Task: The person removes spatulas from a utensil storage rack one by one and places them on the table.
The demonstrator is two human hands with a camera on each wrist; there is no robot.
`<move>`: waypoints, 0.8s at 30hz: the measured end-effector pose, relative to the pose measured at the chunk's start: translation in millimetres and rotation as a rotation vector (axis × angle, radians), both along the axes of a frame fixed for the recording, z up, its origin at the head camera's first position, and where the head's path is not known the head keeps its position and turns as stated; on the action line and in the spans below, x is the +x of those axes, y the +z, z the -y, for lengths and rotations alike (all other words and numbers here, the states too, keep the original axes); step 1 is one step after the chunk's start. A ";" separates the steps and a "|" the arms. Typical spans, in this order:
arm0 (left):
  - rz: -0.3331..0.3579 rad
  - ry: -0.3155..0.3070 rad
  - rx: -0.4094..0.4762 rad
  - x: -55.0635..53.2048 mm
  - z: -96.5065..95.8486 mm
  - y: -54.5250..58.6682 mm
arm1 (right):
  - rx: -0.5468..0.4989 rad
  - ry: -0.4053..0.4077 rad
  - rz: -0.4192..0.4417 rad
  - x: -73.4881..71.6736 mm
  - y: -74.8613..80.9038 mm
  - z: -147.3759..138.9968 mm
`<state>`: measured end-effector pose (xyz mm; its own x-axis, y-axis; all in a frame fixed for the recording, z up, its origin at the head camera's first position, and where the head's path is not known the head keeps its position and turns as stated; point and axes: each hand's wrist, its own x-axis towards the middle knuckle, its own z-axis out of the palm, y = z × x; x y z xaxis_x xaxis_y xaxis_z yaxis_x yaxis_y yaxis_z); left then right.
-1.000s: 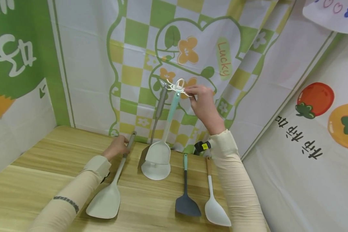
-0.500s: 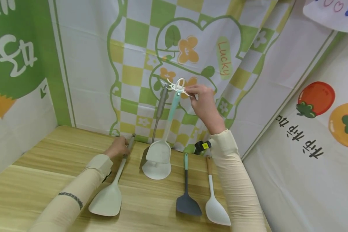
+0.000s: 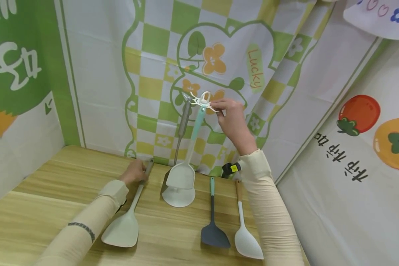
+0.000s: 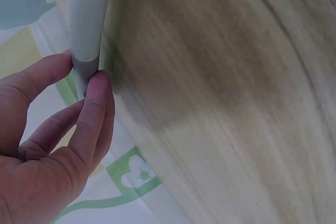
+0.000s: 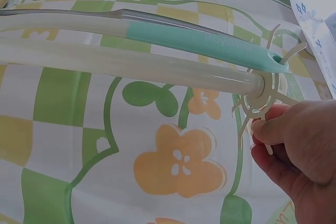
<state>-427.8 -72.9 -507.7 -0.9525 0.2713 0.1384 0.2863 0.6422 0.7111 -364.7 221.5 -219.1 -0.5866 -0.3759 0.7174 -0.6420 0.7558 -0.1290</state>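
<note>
Your left hand (image 3: 135,172) pinches beige spatula (image 3: 122,229) left of stand (image 5: 173,72), handle pointing away; right hand (image 3: 232,114) pinches stand's top.

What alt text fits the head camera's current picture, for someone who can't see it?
A person's right hand pinches a white hook stand where a green-handled spatula and a gray-handled tool hang, while their left hand grips a beige spatula. To the right, a dark spatula and a white spatula lie on the wooden table.
</note>
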 end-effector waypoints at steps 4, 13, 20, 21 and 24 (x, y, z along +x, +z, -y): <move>-0.005 0.010 -0.026 5.3 -0.8 -0.2 | 0.002 -0.006 -0.001 -0.2 -1.0 -0.5; 0.021 0.053 -0.103 9.6 -0.1 -2.4 | -0.007 0.013 -0.013 -1.8 -3.7 -0.2; 0.025 0.063 -0.089 9.8 1.9 -3.6 | -0.013 0.013 -0.017 -1.8 -3.4 0.7; 0.021 0.061 -0.081 11.0 2.4 -1.8 | -0.013 0.013 -0.018 -1.5 -3.3 0.8; 0.002 0.048 -0.037 16.1 4.1 4.9 | -0.016 0.013 -0.021 -1.1 -3.0 0.9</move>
<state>-411.7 -77.0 -502.8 -0.9648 0.2306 0.1267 0.2531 0.6810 0.6872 -365.8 220.6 -222.1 -0.5668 -0.3717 0.7352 -0.6542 0.7455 -0.1275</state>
